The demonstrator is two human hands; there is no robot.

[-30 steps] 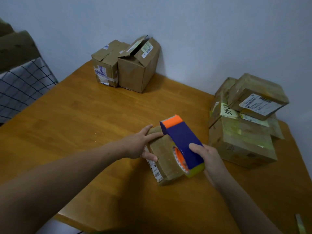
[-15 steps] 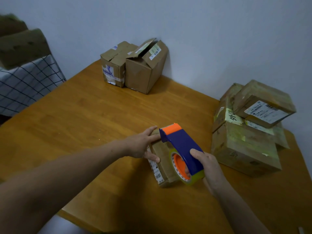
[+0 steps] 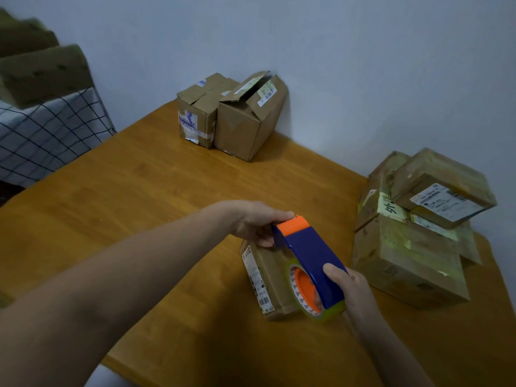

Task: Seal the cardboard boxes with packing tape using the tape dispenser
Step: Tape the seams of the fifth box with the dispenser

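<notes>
right hand (image 3: 352, 292) grips tape dispenser (image 3: 310, 252) lengthwise atop small cardboard box (image 3: 269, 277), nose pointing away beside left hand (image 3: 254, 223) gripping box's far end.

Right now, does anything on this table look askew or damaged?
Yes. By the far wall, the right-hand box has its top flaps sprung open. On the right, the top box sits tilted and skewed on the pile.

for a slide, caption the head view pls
Right hand holds a tape dispenser on a cardboard box; left hand grips its far end.
</notes>
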